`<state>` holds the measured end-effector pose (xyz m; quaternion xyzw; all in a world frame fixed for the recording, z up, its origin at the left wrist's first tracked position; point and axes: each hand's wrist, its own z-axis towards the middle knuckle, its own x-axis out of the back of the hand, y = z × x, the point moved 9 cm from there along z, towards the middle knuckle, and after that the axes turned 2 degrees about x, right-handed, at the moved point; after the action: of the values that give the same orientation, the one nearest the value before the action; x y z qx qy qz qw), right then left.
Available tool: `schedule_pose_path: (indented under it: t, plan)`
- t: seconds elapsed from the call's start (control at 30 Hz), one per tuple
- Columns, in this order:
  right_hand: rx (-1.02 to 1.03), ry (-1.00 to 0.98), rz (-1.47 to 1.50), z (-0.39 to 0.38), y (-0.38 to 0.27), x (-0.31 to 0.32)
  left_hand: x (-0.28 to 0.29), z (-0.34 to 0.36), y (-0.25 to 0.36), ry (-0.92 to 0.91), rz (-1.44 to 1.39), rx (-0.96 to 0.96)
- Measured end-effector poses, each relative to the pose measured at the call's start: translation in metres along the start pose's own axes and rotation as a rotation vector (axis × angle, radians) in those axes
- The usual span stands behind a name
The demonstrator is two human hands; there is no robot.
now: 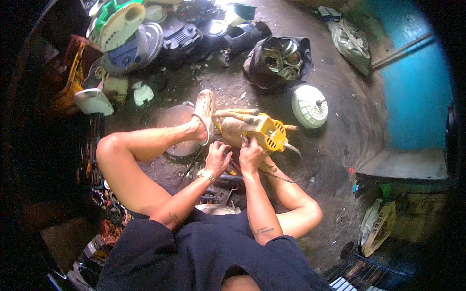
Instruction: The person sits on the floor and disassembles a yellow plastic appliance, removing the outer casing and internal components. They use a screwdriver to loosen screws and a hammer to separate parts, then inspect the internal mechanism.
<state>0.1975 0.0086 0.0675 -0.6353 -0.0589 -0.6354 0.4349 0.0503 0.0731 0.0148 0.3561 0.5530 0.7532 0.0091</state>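
Both hands at a grimy yellow power tool on the floor

Nearest, between the person's bent legs, lay dark bars and small tools (229, 178). Just beyond them the left hand (218, 157) hung near the tool's body, fingers curled; whether they pinched anything could not be told. The right hand (251, 155) was against the near side of the yellow power tool (257, 130), its fingers bent; their hidden tips left the grip uncertain.

The tool lay across the floor ahead, just right of a pale clog (206, 109). The work looked unfinished: the yellow housing was in place and no removed part could be singled out. What was done inside, and how much was left, did not show. The barrel was dull tan and dirty, the right end bright yellow with dark slots, the handles worn, a cable trailing rightward.

Farther right stood a pale ribbed cover (310, 109); beyond it, a black bag (252, 68) held metal rings (286, 58).
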Motion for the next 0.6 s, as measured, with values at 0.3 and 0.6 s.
schedule_pose_path:
  t: [0.3, 0.6]
  plan:
    - [0.019, -0.131, -0.046, 0.004, -0.012, 0.013, -0.02, -0.009, -0.03, -0.057, -0.055, 0.081]
    - [0.029, -0.152, -0.088, 0.0, -0.004, 0.011, -0.036, -0.023, -0.04, -0.146, -0.013, 0.084]
